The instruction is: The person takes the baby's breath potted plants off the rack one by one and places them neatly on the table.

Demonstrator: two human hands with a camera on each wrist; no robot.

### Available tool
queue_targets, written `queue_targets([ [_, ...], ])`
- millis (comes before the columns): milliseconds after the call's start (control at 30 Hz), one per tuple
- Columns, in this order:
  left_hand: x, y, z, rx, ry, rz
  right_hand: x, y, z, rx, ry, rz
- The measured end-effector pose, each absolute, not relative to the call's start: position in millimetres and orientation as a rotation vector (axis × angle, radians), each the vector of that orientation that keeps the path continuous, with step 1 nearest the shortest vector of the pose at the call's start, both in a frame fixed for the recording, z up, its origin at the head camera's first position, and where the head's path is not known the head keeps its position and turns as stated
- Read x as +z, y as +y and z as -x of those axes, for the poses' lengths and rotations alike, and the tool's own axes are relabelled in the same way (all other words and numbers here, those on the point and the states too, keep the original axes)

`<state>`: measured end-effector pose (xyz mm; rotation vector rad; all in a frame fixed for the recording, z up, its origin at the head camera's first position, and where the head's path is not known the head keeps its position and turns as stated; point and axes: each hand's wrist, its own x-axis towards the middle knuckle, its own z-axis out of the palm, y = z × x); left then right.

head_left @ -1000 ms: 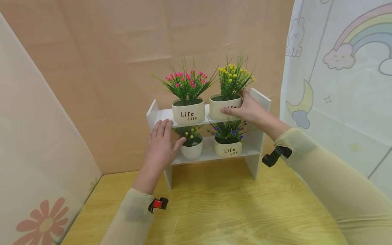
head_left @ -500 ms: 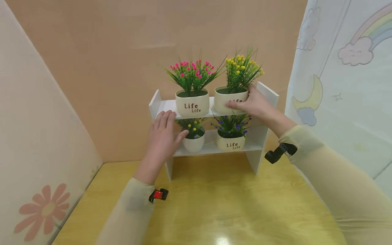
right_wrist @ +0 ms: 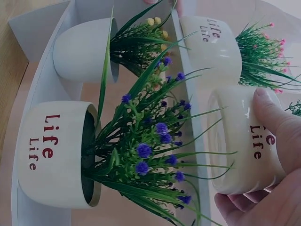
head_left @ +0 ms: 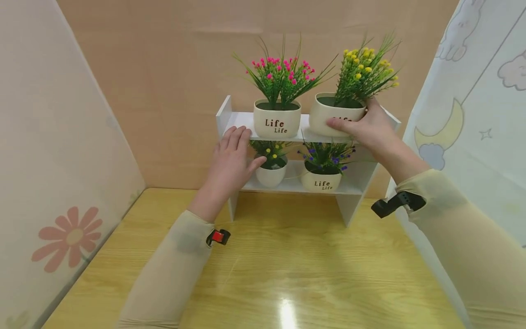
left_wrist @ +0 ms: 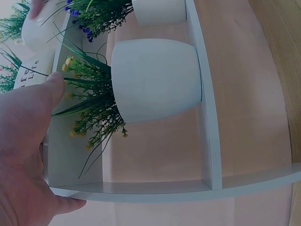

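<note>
My right hand [head_left: 376, 125] grips a cream "Life" pot of yellow flowers [head_left: 337, 112] at the right end of the upper shelf. Its thumb lies across the front, and other fingers are partly hidden behind. The pot leans a little, and its underside [right_wrist: 217, 146] shows in the right wrist view, apart from the shelf board. My left hand [head_left: 232, 162] rests with fingers extended on the upper board's left front edge of the white shelf [head_left: 242, 119]; its thumb [left_wrist: 55, 87] lies near the front edge. Between the hands stands a cream pot of pink flowers [head_left: 277, 121].
On the lower board are a plain white pot with small yellow flowers [head_left: 271, 176] and a cream "Life" pot with purple flowers [head_left: 322, 182]. The shelf's side panels [head_left: 223, 114] rise above the upper board. It stands on a wooden table [head_left: 263, 265] before a peach backdrop [head_left: 172, 91].
The yellow-flower pot in my right hand has tipped and shifted slightly away from the pink-flower pot. My left hand stays on the shelf edge. The head view has moved.
</note>
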<state>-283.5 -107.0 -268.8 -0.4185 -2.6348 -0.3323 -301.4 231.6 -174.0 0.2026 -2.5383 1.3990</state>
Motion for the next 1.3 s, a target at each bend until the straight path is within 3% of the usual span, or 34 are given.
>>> queue_targets([
  [633,-286.1,-106.8,285.3,-0.414,-2.665,0.4,-181.0,251.4,254.6,1.342,-2.483,-0.152],
  [1300,-293.5,-118.3,282.5,-0.422,-2.64,0.4,-221.0,296.1,202.2,1.183,-2.575,-0.083],
])
